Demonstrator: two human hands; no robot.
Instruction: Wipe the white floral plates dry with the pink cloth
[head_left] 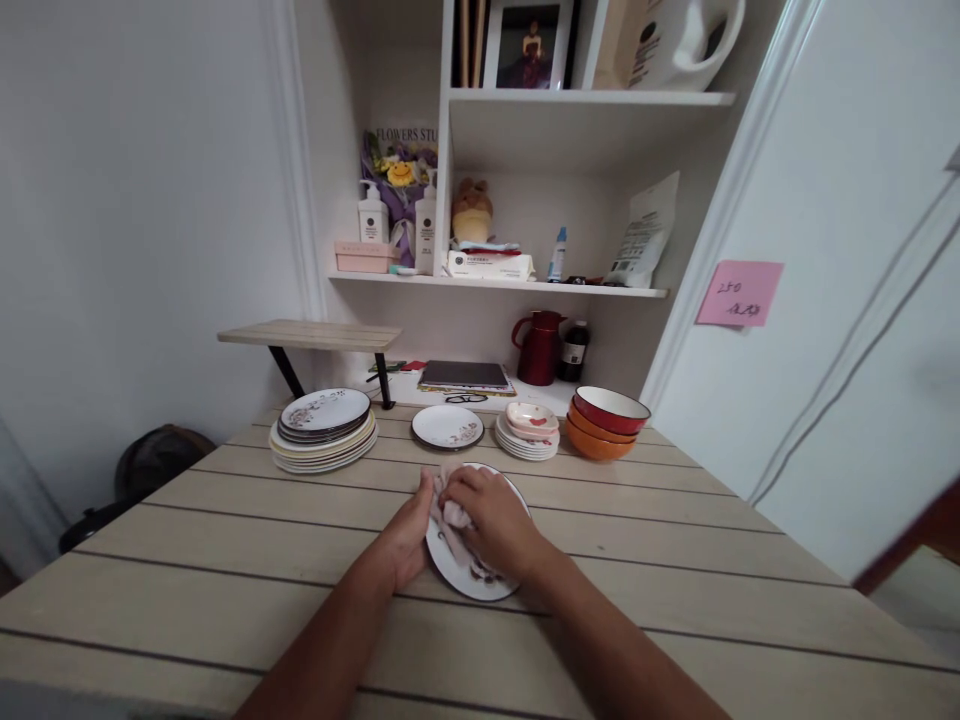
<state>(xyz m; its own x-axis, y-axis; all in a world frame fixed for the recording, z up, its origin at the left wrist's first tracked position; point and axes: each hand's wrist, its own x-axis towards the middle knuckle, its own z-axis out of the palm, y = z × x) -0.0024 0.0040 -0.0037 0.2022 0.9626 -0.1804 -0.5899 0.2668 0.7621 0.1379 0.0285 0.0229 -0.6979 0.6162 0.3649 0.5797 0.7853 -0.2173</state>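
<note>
Both hands are down on the one plate (469,580) at the near middle of the slatted table (225,560). The right hand (491,525) presses flat on a crumpled pale cloth (452,518), fingers curled over and bunched around it, pinning it to the plate's face. The left hand (409,540) cups the plate's left rim, fingers wrapped at the edge with the thumb just touching the cloth. The plate looks like glazed ceramic, white with a brownish flower print showing just below the right palm: stiff, probably smooth and slippery, and liable to chip or break if it slides off, so the rim hold at the left seems the sound place to steady it. The cloth is soft and limp and gathers wherever the fingers squeeze it. Beyond the fingertips, well apart, sit a small plate (447,426), a stack of small dishes (528,432), and red and orange bowls (606,421) to the far right; a tall stack of plates (324,430) stands off beyond the left hand.
</note>
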